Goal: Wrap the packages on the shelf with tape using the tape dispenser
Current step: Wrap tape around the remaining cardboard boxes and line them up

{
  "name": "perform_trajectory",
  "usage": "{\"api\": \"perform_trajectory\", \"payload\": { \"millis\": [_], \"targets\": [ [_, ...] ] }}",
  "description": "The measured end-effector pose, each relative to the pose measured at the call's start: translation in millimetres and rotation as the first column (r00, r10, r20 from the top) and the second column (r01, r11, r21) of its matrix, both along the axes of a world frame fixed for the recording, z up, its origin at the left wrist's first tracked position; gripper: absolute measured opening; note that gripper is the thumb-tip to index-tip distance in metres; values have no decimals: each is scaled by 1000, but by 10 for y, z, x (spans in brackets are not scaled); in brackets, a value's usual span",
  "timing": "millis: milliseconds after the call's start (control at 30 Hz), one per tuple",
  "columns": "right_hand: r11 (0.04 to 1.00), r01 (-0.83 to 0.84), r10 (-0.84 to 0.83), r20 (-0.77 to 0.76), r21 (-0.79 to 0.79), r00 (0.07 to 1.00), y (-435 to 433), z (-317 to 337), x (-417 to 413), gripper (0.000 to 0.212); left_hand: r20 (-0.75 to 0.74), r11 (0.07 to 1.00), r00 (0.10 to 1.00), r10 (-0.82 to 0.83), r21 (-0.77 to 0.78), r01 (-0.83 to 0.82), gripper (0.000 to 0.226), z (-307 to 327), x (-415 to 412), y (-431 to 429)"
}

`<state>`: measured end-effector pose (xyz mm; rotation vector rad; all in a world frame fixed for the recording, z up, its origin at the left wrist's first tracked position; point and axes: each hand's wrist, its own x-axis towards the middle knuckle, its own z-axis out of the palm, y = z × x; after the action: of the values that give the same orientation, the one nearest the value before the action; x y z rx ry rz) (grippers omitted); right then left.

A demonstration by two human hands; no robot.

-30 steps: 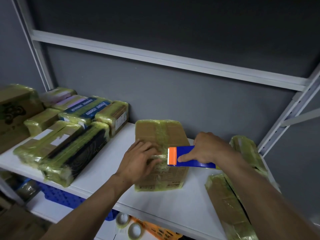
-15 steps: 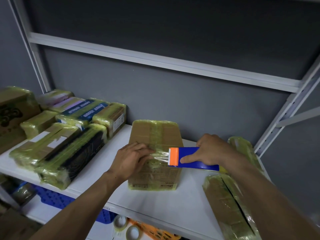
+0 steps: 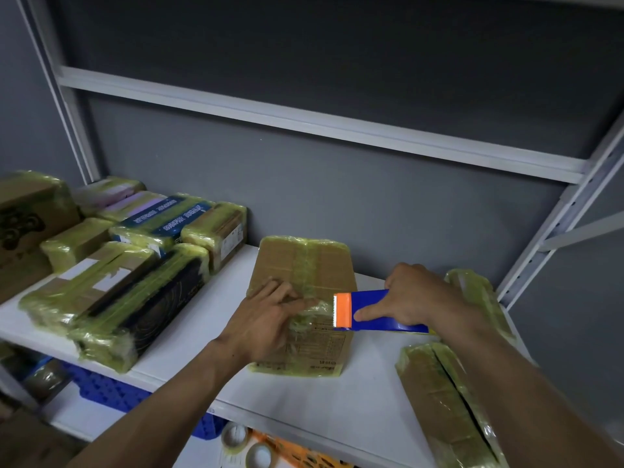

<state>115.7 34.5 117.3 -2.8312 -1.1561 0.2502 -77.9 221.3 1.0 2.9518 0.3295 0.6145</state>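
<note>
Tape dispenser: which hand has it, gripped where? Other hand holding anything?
The right hand grips the tape dispenser by its blue body, behind the orange cutter, index finger along the side. The left hand holds nothing; it presses on the package.

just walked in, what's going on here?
A person is taping a cardboard package lying on the white shelf. The left hand presses flat on the package's top, over a band of clear tape. The right hand grips the blue tape dispenser, its orange cutter end at the package's right side. Already wrapped packages are stacked to the left, and more lie to the right.
</note>
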Motion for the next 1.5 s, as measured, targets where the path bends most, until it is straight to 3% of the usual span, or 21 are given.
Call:
{"api": "perform_trajectory", "payload": {
  "millis": [133, 367, 500, 633, 767, 967, 1367, 1433, 1500],
  "targets": [
    [1000, 5, -5, 1, 2, 1000, 5, -5, 12, 77, 133, 999, 990, 42, -9, -41, 33, -24, 97, -90],
    [1000, 10, -10, -22, 1, 1000, 7, -50, 43, 77, 137, 998, 990, 14, -62, -6, 32, -39, 282, -119],
    [1000, -1, 2, -34, 29, 999, 13, -83, 40, 75, 204, 998, 979, 11, 52, -23, 27, -63, 251, -92],
    [998, 1, 3, -69, 57, 998, 13, -108, 21, 77, 206, 999, 978, -17, 36, 9, 23, -28, 201, -11],
    [996, -3, 11, -92, 85, 996, -2, -87, -1, 78, 182, 999, 983, -35, 10, 34, 24, 7, 126, 20],
    [996, -31, 41, -118, 85, 992, 9, -60, -42, 73, 171, 999, 984, -49, -6, 51, 41, 32, 52, 48],
    [997, -24, 31, -101, 70, 994, 30, -123, 72, 80, 119, 999, 992, -39, -20, 42, 25, -42, 34, 189],
    [997, -17, 26, -118, 74, 993, 46, -131, 92, 85, 83, 999, 996, -31, 32, 29, 33, -62, 39, 155],
    [997, -17, 27, -124, 75, 992, 63, -132, 115, 88, 48, 996, 998, -39, 80, 35, 54, -84, 44, 132]
  ]
}}
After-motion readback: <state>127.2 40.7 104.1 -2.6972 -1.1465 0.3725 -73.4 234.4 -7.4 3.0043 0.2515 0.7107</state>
